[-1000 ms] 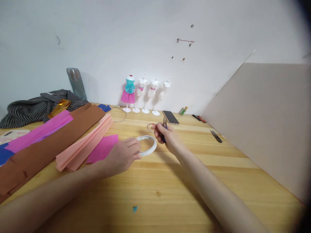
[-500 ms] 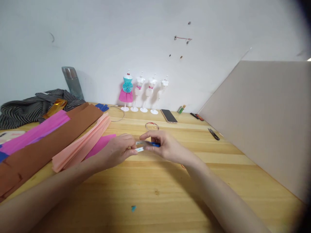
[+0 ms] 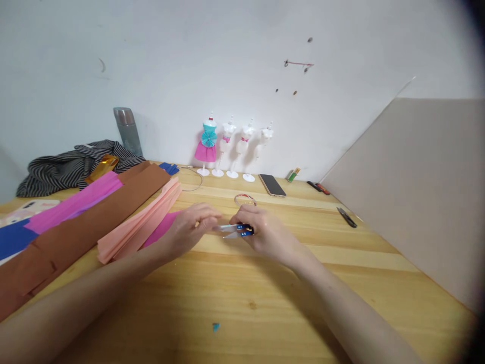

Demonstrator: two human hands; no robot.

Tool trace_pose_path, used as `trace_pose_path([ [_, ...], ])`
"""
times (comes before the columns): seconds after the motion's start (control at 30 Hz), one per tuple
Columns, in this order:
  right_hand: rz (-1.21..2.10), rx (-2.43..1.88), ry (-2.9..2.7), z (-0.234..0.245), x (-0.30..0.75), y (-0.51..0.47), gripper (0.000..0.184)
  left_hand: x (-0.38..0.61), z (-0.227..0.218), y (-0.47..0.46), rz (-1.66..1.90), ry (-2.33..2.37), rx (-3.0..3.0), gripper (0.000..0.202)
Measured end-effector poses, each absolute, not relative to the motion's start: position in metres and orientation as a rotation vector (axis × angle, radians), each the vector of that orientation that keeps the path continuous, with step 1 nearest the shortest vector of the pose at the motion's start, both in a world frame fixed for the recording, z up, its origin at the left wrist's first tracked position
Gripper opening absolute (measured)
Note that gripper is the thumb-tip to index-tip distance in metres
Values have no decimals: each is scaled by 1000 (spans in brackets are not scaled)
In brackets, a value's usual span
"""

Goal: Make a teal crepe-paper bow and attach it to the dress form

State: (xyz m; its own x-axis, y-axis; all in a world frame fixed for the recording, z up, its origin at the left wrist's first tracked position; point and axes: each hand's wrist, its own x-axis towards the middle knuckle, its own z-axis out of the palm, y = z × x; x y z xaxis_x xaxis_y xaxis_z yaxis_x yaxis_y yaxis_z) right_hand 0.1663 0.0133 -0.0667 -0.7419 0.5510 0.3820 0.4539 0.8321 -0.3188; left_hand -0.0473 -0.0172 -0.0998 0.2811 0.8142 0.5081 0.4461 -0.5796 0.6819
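My right hand (image 3: 267, 236) is closed round small blue-handled scissors (image 3: 237, 230), whose silver blades point left toward my left hand. Over the wooden table (image 3: 265, 283), my left hand (image 3: 189, 230) has its fingertips pinched together right at the blade tips. What they pinch is hidden. No white tape roll shows between my hands. Just beyond my right hand a small ring of tape (image 3: 244, 198) lies on the table. A magenta paper sheet (image 3: 161, 227) lies under my left hand.
Folded peach (image 3: 144, 220), brown (image 3: 87, 222) and pink (image 3: 76, 202) paper lie at left. Several small dress mannequins (image 3: 231, 149), a phone (image 3: 272, 184), a flask (image 3: 127, 130) and striped cloth (image 3: 68, 164) line the wall. Black snips (image 3: 346, 217) lie beside a leaning grey board (image 3: 417, 192).
My right hand came back from near the phone with the scissors and met my left hand. The white tape roll my left hand held has gone out of sight.
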Motion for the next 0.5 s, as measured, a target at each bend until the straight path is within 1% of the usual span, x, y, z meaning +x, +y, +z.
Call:
trace_pose_path([
  [0.07,197,-832,-2509,-74,166,19,20,-48,-97,-18,1300,1244,1998,32],
  [0.17,36,-1011,-2457,-94,160,27,22,-50,-95,-18,1392,1354,1823,34],
  [0.23,-43,-1101,-2479,-108,154,29,19,-52,-100,-16,1391,1376,1765,35],
  [0.3,-37,-1126,-2545,-119,148,28,23,-53,-108,-13,1359,1379,1738,37],
  [0.4,40,-1088,-2644,-125,142,21,20,-54,-120,-10,1307,1379,1752,38],
  [0.5,146,-989,-2664,-122,141,15,30,-54,-126,-10,1231,1356,1801,40],
])
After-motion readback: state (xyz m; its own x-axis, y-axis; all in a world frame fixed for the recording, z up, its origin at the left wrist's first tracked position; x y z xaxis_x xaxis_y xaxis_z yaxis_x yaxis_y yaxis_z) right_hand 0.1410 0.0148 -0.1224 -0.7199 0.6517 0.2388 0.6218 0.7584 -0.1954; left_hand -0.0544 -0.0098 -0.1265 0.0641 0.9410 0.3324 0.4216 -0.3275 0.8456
